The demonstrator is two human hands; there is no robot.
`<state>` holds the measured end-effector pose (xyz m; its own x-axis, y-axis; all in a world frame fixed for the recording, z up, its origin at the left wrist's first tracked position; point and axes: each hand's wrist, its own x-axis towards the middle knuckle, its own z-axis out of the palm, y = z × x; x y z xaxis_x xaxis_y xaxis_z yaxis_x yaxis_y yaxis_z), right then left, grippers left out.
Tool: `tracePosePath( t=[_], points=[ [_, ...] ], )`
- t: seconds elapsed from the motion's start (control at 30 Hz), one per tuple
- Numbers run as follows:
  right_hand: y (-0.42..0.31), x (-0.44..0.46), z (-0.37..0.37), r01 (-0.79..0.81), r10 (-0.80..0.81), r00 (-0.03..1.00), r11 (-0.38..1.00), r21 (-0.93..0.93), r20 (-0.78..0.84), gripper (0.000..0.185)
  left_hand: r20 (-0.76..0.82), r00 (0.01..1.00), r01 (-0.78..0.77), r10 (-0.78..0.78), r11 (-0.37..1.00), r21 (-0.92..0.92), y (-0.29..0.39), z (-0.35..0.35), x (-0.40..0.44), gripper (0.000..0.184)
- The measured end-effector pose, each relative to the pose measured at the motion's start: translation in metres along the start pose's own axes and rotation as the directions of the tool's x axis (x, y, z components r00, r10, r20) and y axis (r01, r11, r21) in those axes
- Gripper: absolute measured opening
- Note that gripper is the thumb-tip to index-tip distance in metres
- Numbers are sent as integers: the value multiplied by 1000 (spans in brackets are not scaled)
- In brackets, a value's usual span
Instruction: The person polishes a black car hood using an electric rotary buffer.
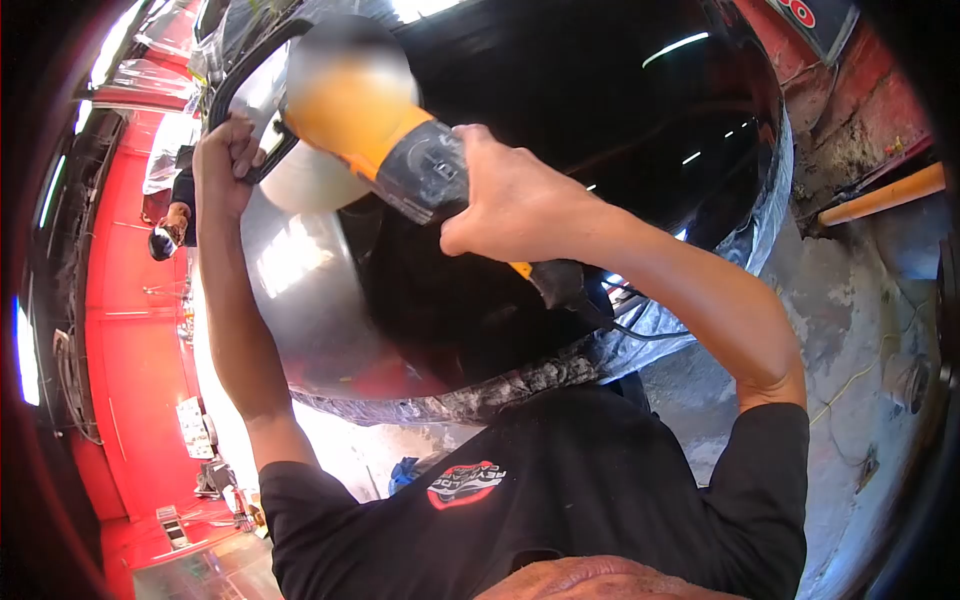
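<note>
My right hand point(515, 200) is wrapped around the dark rear body of a yellow-orange and black power polisher point(375, 130). My left hand point(230, 155) is closed on the black loop handle at the tool's front. The tool's head is blurred, and a pale round pad point(325, 180) shows partly beneath it. Below the tool lies a glossy black car panel point(560, 90), with a hazy, greyish patch on the side near my left arm. A black power cord point(640, 333) trails from the tool's rear end past the panel edge.
Clear plastic film point(480, 395) wraps the panel's edges. At left, another person's dark sleeve point(184, 195) shows near a red wall point(140, 370). A yellow-orange pole point(885, 195) juts in at right, above a worn grey concrete floor point(810, 330).
</note>
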<state>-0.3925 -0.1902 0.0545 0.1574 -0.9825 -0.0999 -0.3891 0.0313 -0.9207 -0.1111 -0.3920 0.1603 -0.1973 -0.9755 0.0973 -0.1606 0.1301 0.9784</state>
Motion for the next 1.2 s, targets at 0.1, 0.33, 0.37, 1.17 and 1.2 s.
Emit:
tracePosePath(
  t=[0.1,0.33,0.37,1.17,1.2],
  points=[
    [12,-11,-17,-4,2,998,1000,-27,-69,82,74,997,2,-3,1000,6,0,31,22,9],
    [51,-33,-52,5,-4,946,1000,1,-325,79,261,965,-34,37,999,-17,5,121,92,3],
    [56,-33,-55,8,-13,931,1000,-17,-365,79,286,957,-44,49,999,-22,2,130,101,3],
    [-16,34,16,33,-30,999,996,-82,37,86,-60,998,-8,5,999,-49,-15,-38,14,7],
    [-19,39,18,43,-40,998,996,-74,42,86,-54,999,-9,7,999,-46,-15,-49,16,7]
  ],
)
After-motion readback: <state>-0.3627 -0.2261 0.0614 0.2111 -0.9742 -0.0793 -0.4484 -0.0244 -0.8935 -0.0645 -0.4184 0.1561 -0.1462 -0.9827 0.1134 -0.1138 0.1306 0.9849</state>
